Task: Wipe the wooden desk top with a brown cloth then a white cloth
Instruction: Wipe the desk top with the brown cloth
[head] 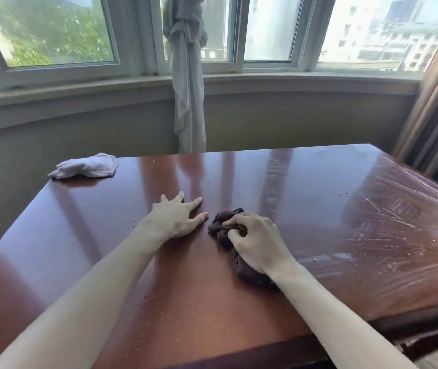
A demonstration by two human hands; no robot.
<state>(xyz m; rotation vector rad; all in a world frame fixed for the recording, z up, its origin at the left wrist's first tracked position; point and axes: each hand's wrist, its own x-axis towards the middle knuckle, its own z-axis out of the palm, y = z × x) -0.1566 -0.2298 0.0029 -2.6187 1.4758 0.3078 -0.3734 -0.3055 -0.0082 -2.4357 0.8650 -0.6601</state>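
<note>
A glossy reddish-brown wooden desk top [239, 182] fills the lower part of the head view, its surface dotted with pale crumbs and specks. The right hand [256, 242] lies near the middle of the desk with its fingers curled round a bunched dark brown cloth [219, 226], pressing it down onto the wood; part of the cloth pokes out ahead of the knuckles and part trails back under the wrist. The left hand [176, 218] rests flat on the desk just beside the cloth, palm down, fingers straight and spread, holding nothing. A crumpled white cloth [85, 166] sits at the far left corner of the desk, well apart from both hands. The right side of the desk is covered by a wrinkled sheet of clear plastic film [399, 209] that catches the light. Beyond the desk, a knotted grey sheer curtain [187, 75] hangs in front of a curved row of white-framed windows [239, 35], and a heavy brown curtain [436, 115] hangs at the right edge.
</note>
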